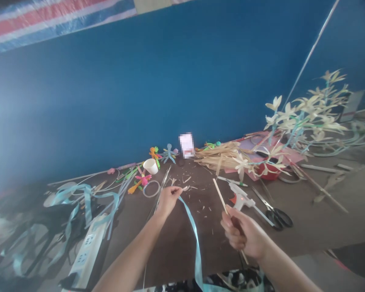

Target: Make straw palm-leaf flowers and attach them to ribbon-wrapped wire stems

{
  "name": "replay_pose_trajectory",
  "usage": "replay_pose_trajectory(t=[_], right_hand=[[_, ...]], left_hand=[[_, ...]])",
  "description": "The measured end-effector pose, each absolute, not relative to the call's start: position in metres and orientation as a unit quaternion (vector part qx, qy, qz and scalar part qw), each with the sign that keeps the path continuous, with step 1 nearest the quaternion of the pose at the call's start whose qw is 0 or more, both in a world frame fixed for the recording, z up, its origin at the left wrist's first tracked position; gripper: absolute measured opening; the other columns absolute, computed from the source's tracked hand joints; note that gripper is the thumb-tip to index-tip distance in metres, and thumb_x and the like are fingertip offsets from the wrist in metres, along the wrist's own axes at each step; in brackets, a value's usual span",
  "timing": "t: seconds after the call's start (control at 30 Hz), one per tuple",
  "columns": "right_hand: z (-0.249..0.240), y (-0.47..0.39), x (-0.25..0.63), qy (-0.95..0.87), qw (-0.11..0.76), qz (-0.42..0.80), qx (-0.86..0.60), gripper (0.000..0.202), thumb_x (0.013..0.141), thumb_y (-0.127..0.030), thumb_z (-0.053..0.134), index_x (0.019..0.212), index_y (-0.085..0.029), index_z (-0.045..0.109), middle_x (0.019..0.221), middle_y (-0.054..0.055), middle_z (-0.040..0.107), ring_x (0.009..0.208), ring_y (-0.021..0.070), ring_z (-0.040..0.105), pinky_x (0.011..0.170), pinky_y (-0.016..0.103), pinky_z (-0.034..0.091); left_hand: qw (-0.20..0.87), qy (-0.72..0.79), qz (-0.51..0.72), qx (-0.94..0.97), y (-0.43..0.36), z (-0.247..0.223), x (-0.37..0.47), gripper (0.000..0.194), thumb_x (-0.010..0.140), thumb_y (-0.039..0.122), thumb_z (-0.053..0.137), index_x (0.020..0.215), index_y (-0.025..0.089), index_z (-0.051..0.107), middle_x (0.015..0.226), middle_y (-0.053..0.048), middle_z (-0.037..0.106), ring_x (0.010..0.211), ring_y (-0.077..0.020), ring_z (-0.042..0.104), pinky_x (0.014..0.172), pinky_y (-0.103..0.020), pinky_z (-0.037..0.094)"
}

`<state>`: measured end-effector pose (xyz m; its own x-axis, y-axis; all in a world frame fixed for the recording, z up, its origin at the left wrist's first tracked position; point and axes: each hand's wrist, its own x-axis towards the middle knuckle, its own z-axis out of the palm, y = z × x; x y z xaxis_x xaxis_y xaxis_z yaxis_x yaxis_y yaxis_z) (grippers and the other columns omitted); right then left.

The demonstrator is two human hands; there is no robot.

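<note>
The left hand, fingertips closed, pinches a narrow, shiny light-blue ribbon, left of the slim, pale, wood-coloured stick whose far end slants leftward from the curled right hand.

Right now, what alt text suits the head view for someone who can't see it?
Left hand pinches a light-blue ribbon, right hand grips a thin pale stick above a dark brown table with a white glue gun, black-handled scissors and cream-petalled flowers at right.
</note>
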<state>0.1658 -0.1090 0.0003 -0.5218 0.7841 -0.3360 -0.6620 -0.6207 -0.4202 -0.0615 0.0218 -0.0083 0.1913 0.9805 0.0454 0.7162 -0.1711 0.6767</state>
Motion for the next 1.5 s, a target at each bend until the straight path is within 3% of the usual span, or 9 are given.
replay_pose_trajectory(t=[0.33, 0.67, 0.8, 0.93, 1.03, 1.2, 1.37, 1.5], right_hand=[[-0.014, -0.121, 0.168, -0.121, 0.434, 0.85, -0.273, 0.039, 0.079, -0.049, 0.037, 0.056, -0.017, 0.041, 0.041, -0.009, 0.025, 0.03, 0.0015, 0.012, 0.029, 0.015, 0.009], [-0.014, -0.122, 0.164, -0.111, 0.432, 0.857, -0.257, 0.04, 0.079, -0.049, 0.036, 0.056, -0.017, 0.041, 0.042, -0.008, 0.025, 0.03, 0.0014, 0.013, 0.029, 0.015, 0.009], [-0.013, -0.123, 0.161, -0.108, 0.43, 0.861, -0.249, 0.04, 0.08, -0.049, 0.035, 0.057, -0.017, 0.041, 0.042, -0.008, 0.026, 0.03, 0.0016, 0.013, 0.029, 0.014, 0.01], [-0.012, -0.124, 0.159, -0.111, 0.425, 0.859, -0.265, 0.04, 0.079, -0.05, 0.036, 0.056, -0.017, 0.039, 0.042, -0.009, 0.026, 0.03, 0.0015, 0.013, 0.029, 0.014, 0.009], [-0.011, -0.122, 0.155, -0.121, 0.434, 0.842, -0.297, 0.04, 0.077, -0.053, 0.037, 0.059, -0.018, 0.041, 0.042, -0.009, 0.026, 0.031, 0.0014, 0.012, 0.03, 0.015, 0.009], [-0.011, -0.108, 0.139, -0.173, 0.514, 0.741, -0.396, 0.029, 0.072, -0.047, 0.051, 0.08, -0.019, 0.046, 0.045, -0.011, 0.03, 0.031, 0.0005, 0.014, 0.031, 0.014, 0.009], [-0.021, -0.091, 0.124, -0.22, 0.474, 0.734, -0.434, 0.031, 0.069, -0.045, 0.054, 0.064, -0.018, 0.039, 0.044, -0.011, 0.03, 0.03, 0.0003, 0.017, 0.029, 0.014, 0.007], [-0.026, -0.086, 0.121, -0.276, 0.458, 0.73, -0.425, 0.022, 0.071, -0.035, 0.053, 0.064, -0.018, 0.04, 0.045, -0.01, 0.032, 0.03, 0.0007, 0.018, 0.027, 0.014, 0.009]], left_hand=[[0.15, 0.613, 0.16, 0.759, 0.047, -0.022, -0.046, 0.024, 0.078, 0.026, 0.044, 0.085, 0.018, 0.065, 0.088, -0.006, 0.062, 0.083, -0.0178, 0.055, 0.075, -0.027, 0.037], [0.039, 0.516, 0.086, 0.851, 0.034, -0.014, -0.021, 0.022, 0.079, 0.026, 0.043, 0.093, 0.021, 0.059, 0.094, -0.005, 0.052, 0.087, -0.0157, 0.05, 0.073, -0.025, 0.038], [0.011, 0.476, 0.036, 0.879, 0.035, -0.017, -0.004, 0.02, 0.078, 0.018, 0.042, 0.079, 0.016, 0.062, 0.093, -0.009, 0.051, 0.091, -0.0206, 0.046, 0.066, -0.028, 0.04], [0.013, 0.476, 0.039, 0.878, 0.039, -0.014, 0.004, 0.023, 0.077, 0.014, 0.04, 0.071, 0.014, 0.062, 0.092, -0.011, 0.053, 0.095, -0.0227, 0.044, 0.066, -0.029, 0.04], [0.016, 0.48, 0.056, 0.876, 0.03, -0.006, 0.005, 0.022, 0.078, 0.015, 0.039, 0.077, 0.016, 0.061, 0.088, -0.009, 0.056, 0.092, -0.0208, 0.046, 0.069, -0.029, 0.039], [0.114, 0.409, 0.171, 0.889, -0.019, 0.01, 0.001, 0.021, 0.08, 0.018, 0.038, 0.086, 0.021, 0.058, 0.08, -0.006, 0.06, 0.078, -0.0168, 0.053, 0.074, -0.028, 0.036], [0.182, 0.377, 0.219, 0.881, -0.058, 0.022, -0.01, 0.017, 0.078, 0.019, 0.042, 0.076, 0.021, 0.059, 0.072, -0.007, 0.059, 0.074, -0.0185, 0.053, 0.071, -0.028, 0.037], [0.214, 0.402, 0.235, 0.858, -0.067, 0.024, -0.02, 0.018, 0.078, 0.02, 0.043, 0.08, 0.021, 0.06, 0.076, -0.007, 0.06, 0.075, -0.0183, 0.052, 0.071, -0.029, 0.037]])
